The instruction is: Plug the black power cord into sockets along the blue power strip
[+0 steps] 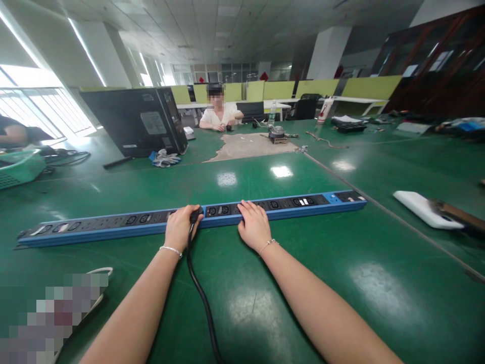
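Observation:
A long blue power strip (227, 221) with a row of black sockets lies across the green table. My left hand (179, 223) is closed around a black plug (196, 215) at the strip's middle. Whether the plug sits in a socket is hidden by my fingers. From it a black cord (200, 293) runs down over the table's near side. Just to the right, my right hand (254, 225) lies on top of the strip, fingers stretched over its sockets and far edge.
A black computer case (132, 121) stands at the back left, with gloves (165, 158) beside it. Far left is a green basket (22, 169). Across the table sits another person (220, 114). A white object (424, 208) lies at the right; a bottle (273, 112) stands farther back.

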{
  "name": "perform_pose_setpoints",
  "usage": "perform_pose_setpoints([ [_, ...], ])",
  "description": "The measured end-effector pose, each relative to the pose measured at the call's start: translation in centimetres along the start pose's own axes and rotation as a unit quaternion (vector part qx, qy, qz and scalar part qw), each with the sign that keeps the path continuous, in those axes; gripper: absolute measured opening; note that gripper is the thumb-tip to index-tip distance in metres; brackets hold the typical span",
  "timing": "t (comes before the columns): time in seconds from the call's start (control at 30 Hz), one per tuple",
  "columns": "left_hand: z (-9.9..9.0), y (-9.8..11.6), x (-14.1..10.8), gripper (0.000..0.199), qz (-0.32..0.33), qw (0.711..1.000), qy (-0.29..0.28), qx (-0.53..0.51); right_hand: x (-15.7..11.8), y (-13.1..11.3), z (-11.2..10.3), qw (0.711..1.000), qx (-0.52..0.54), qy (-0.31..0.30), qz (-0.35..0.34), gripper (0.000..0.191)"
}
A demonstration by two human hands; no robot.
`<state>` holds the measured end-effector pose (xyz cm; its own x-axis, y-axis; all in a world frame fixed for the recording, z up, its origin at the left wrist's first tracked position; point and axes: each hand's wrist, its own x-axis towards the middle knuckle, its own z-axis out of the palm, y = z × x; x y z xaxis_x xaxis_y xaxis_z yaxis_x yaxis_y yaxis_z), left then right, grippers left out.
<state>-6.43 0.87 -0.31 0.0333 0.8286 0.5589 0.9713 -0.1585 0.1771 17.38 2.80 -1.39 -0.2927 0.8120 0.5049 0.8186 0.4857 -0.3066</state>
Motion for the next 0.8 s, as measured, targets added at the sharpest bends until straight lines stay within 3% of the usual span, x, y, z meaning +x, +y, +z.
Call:
perform_pose_setpoints([
  [0.17, 0.7, 0.3, 0.0, 0.029, -0.008, 0.999, 0.025, -0.046, 0.0, 0.1, 0.0, 1.000, -0.001, -0.003, -0.003, 0.048],
  [0.23, 0.4, 0.5, 0.1, 0.029, -0.053, 0.993, 0.063, -0.083, 0.1, 0.1, -0.1, 1.000, -0.001, -0.005, -0.002, 0.048],
  [0.37, -2.0, -0.4, 0.6, 0.035, -0.192, 0.965, 0.130, -0.124, 0.1, 0.0, -0.2, 1.000, -0.003, -0.006, -0.004, 0.047],
  [0.47, -4.3, -2.8, 0.8, 0.040, -0.252, 0.952, 0.144, -0.101, 0.1, 0.1, -0.2, 1.000, -0.005, -0.004, -0.005, 0.047],
  [0.53, -5.7, -4.9, 0.7, 0.041, -0.267, 0.953, 0.115, -0.082, 0.1, 0.1, -0.1, 1.000, -0.005, -0.003, -0.007, 0.047],
  [0.63, -7.0, -7.4, 0.5, 0.039, -0.206, 0.977, -0.018, -0.057, 0.1, 0.1, -0.2, 1.000, -0.005, -0.002, -0.009, 0.047],
  [0.7, -7.5, -8.3, 0.4, 0.037, -0.182, 0.978, -0.093, -0.026, 0.2, 0.1, -0.2, 1.000, -0.008, -0.005, -0.010, 0.046],
  [0.8, -7.6, -8.9, 0.5, 0.037, -0.175, 0.975, -0.138, 0.005, 0.2, 0.1, -0.4, 1.000, -0.012, -0.009, -0.013, 0.046],
])
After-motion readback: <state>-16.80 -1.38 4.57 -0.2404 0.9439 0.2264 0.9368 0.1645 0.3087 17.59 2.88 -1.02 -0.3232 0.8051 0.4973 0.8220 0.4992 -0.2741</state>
